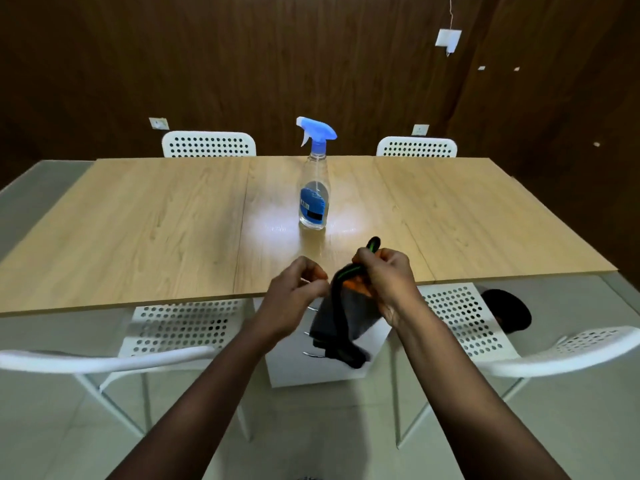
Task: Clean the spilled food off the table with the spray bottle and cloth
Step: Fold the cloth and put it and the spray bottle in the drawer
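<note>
A clear spray bottle (314, 199) with a blue trigger head and blue label stands upright near the middle of the wooden table (138, 220). A dark grey cloth (341, 323) with black, green and orange edging hangs over the table's near edge. My right hand (384, 277) grips its upper part. My left hand (298, 289) is beside it on the left, fingers pinched together close to the cloth's edge; whether it holds the cloth I cannot tell. I see no food on the tabletop.
Two white perforated chairs (209, 144) stand at the far side, and two more (180, 330) are tucked under the near edge. A white box (311, 368) sits on the floor under the table. A black object (509, 310) lies on the right near chair.
</note>
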